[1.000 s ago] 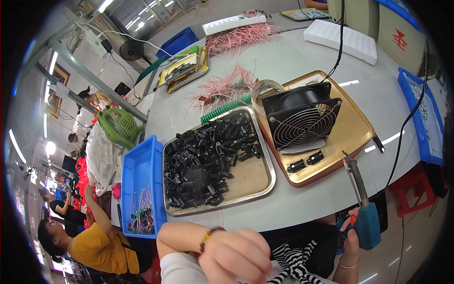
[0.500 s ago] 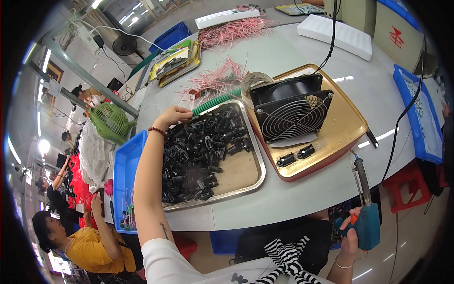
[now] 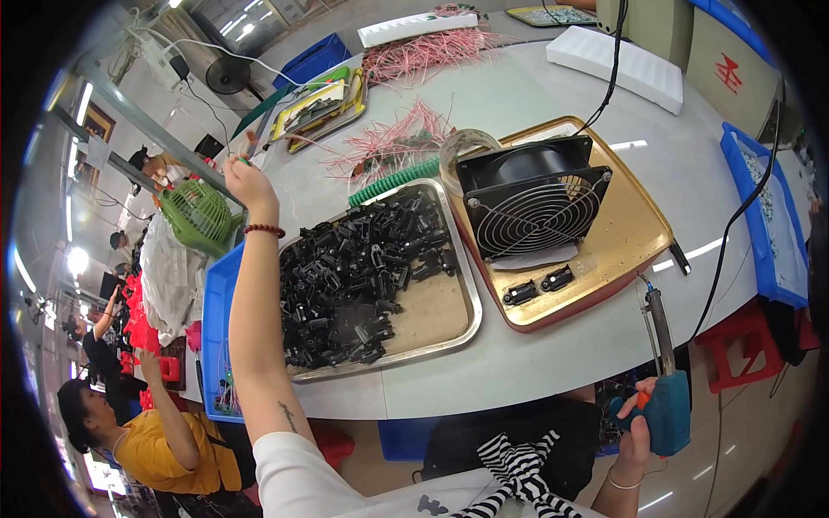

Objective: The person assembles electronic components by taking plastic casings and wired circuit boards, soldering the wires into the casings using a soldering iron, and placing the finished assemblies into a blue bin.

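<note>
My left hand [image 3: 250, 185] is raised past the far left corner of a metal tray [image 3: 473, 304]. Its fingers are closed on a small green piece [image 3: 244, 161], mostly hidden by the fingers. Many small black plastic parts [image 3: 345, 268] lie heaped in that tray. My right hand [image 3: 637, 427], low at the right, grips the teal handle of a soldering gun [image 3: 669, 413], its tip pointing up near the table's front edge. Two black parts [image 3: 521, 293] lie on a gold tray [image 3: 604, 289], in front of a black fan [image 3: 535, 203].
Pink-wired green boards [image 3: 397, 151] and a green coiled hose [image 3: 393, 180] lie behind the metal tray. White foam blocks [image 3: 615, 69] lie farther back. Blue bins [image 3: 223, 302] flank the table. A black cable [image 3: 615, 60] hangs down by the fan. Co-workers [image 3: 177, 445] sit at the left.
My left hand has moved left and up from the metal tray's far edge, and a small green piece now shows at its fingers. My right hand still holds the soldering gun, nearly unmoved.
</note>
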The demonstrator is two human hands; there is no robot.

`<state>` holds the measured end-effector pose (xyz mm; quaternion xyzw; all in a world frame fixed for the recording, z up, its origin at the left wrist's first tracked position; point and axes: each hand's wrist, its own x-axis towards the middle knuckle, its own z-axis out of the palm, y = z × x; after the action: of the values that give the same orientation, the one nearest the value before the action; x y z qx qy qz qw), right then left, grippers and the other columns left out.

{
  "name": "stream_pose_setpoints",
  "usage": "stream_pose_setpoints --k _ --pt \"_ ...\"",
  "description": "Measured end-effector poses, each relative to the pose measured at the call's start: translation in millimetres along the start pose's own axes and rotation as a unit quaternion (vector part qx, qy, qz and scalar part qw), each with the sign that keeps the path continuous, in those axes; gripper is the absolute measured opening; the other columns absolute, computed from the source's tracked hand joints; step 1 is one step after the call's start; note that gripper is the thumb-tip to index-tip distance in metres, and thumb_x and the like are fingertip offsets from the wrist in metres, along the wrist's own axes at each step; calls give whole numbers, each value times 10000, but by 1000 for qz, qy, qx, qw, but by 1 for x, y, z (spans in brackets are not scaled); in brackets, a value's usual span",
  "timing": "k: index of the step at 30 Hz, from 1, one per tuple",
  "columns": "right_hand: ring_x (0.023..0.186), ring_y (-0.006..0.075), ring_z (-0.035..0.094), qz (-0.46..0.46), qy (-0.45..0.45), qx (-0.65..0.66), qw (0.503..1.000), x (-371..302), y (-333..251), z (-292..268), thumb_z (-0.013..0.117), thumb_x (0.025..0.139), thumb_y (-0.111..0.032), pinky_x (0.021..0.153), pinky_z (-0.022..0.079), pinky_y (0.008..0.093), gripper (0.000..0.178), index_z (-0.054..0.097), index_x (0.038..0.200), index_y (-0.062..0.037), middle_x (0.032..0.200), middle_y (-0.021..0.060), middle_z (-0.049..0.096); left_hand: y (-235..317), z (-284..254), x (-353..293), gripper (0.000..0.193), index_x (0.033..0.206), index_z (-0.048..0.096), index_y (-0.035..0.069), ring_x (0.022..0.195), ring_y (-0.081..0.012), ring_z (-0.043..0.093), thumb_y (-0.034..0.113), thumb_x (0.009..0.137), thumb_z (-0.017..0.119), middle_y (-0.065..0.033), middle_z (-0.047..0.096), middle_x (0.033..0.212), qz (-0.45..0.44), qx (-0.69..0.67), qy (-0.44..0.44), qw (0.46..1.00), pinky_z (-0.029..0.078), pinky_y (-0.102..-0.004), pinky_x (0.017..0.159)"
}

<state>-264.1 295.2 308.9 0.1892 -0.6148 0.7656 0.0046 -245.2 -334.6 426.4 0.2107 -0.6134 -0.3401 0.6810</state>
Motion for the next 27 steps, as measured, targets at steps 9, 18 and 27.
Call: stream_pose_setpoints --k 9,18,27 --pt "607 146 487 -3 -2 21 1000 2 5 2 573 730 -194 540 396 214 455 491 1103 53 1036 178 471 186 -15 -149 52 672 489 8 513 -296 458 20 666 439 -139 441 596 286 261 -418 822 376 -344 482" --pt "611 146 486 9 -18 24 1000 0 4 -1 563 738 -186 547 399 223 442 490 1107 45 1038 170 472 206 -52 -243 93 608 476 76 493 -232 473 98 575 560 -63 426 567 271 257 -631 680 394 -339 454" --pt "627 148 492 8 -19 33 999 -3 4 -3 557 744 -176 552 399 222 431 485 1105 47 1045 172 471 191 -15 -220 172 810 588 77 698 -222 538 -6 660 596 -55 541 755 243 254 -617 704 455 -319 614"
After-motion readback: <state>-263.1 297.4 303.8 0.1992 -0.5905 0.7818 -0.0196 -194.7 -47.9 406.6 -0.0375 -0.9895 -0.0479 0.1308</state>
